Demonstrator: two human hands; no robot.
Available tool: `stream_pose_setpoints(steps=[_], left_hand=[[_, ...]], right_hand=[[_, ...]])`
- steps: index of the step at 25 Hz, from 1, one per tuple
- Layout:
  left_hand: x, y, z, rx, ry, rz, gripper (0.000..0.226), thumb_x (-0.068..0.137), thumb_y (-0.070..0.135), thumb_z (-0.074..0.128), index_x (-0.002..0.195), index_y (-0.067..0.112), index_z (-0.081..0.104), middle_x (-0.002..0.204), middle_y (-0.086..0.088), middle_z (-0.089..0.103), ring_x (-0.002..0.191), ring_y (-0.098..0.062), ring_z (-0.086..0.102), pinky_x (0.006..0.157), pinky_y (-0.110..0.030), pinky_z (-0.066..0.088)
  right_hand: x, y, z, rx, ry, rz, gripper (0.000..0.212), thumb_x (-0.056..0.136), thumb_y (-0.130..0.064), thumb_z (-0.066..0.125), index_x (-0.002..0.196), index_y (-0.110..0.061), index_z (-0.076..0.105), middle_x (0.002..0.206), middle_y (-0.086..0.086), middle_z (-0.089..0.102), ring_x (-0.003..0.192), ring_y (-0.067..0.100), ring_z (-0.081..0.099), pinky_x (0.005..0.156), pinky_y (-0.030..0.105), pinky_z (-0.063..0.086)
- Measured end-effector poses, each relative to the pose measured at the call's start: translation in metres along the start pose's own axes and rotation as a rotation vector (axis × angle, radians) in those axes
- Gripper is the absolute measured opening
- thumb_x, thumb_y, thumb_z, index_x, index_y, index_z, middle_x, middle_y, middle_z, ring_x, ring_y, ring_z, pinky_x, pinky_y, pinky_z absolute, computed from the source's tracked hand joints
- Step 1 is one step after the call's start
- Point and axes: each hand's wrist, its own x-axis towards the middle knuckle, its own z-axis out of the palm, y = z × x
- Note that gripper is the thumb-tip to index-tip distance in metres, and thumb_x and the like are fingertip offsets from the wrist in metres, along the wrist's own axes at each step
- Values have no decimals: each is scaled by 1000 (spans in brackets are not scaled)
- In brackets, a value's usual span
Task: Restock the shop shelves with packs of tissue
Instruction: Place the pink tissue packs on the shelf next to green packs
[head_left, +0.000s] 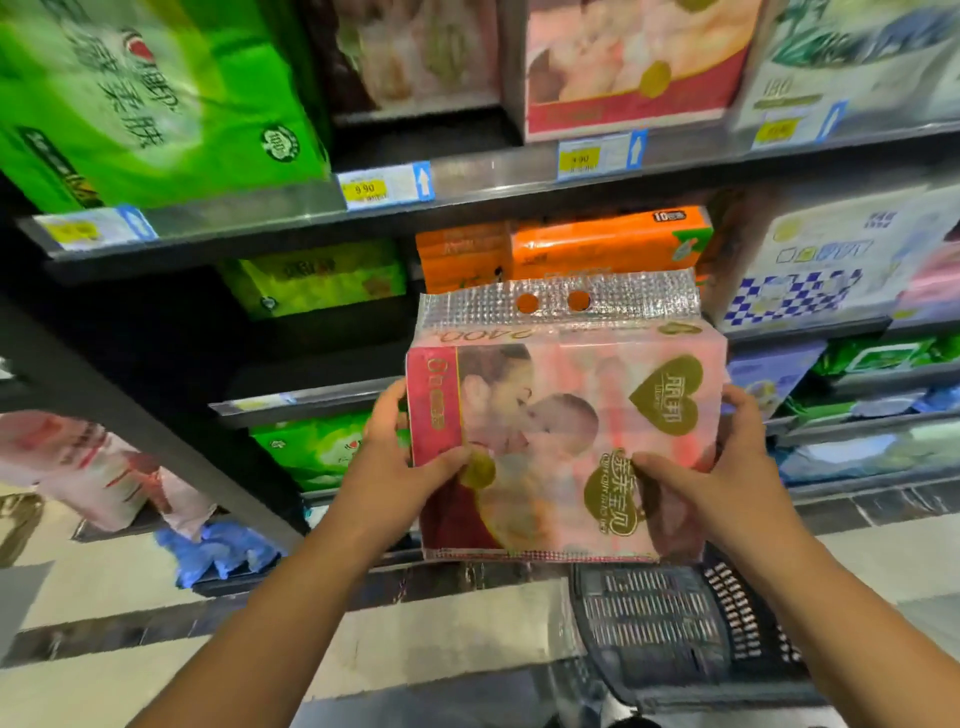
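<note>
I hold a pink pack of tissue (566, 415) upright in front of the shelves, its silver handle strip with two holes on top. My left hand (400, 457) grips its left edge, thumb across the front. On the pack's right side my right hand (727, 467) grips it, with the thumb on the front too. The pack carries a printed picture and gold heart logos. It hangs at the height of the middle shelf, in front of orange packs (597, 244).
The top shelf (467, 182) with price tags holds a green pack (156, 93) and pink-red packs (634, 62). Green packs (317, 275) sit at middle left, blue-white packs (821, 260) at right. A black plastic basket (675, 623) stands on the floor below. Bagged goods (93, 467) lie at lower left.
</note>
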Motion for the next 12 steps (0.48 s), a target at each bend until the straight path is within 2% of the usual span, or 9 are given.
stream_pose_setpoints(steps=[3,4,6,7,8,9,11,12], left_hand=[[17,37,-11,7,85,110,75,73,24,81,127,47,35,107,22,59,90,4,64,74,-16,52],[23,50,-13,15,118,140,75,75,22,81,126,50,34,106,20,59,93,1,64,79,-21,53],[33,74,-18,21,196,214,77,74,23,82,120,60,33,105,21,62,97,0,63,87,-31,53],[36,86,-19,22,231,256,81,73,23,83,118,66,30,105,28,62,96,4,63,88,-27,53],[37,98,-21,23,254,291,86,73,22,82,117,70,26,104,35,59,95,10,61,85,-18,51],[38,112,-22,24,278,332,89,75,20,81,118,72,22,105,42,55,94,16,59,81,-8,47],[43,137,-26,52,328,405,92,76,17,78,120,72,19,105,50,49,94,22,55,76,2,41],[47,150,-29,69,351,437,91,77,16,78,121,71,20,103,51,49,93,23,55,76,2,40]], right_hand=[[25,-34,-12,41,-25,-141,92,69,-5,83,134,-35,25,106,-23,51,86,-7,61,65,13,50],[35,-46,-17,67,-36,-184,95,68,-4,83,135,-37,24,108,-25,50,86,-10,61,63,10,50],[54,-70,-26,72,-56,-268,99,65,-7,85,135,-40,24,114,-23,51,95,-7,60,67,11,51],[64,-81,-29,63,-62,-318,104,64,-10,87,138,-41,22,119,-21,51,102,-4,58,73,15,51],[72,-90,-33,56,-73,-366,109,62,-14,88,141,-45,19,122,-25,50,108,-2,56,79,20,51],[81,-102,-37,56,-89,-423,112,61,-16,88,140,-51,16,121,-34,48,110,-5,54,81,22,50],[98,-129,-45,55,-115,-512,115,62,-16,86,136,-60,10,109,-48,45,104,-19,51,78,12,46],[107,-143,-49,70,-122,-549,114,64,-14,86,138,-57,10,106,-48,45,99,-24,49,75,7,46]])
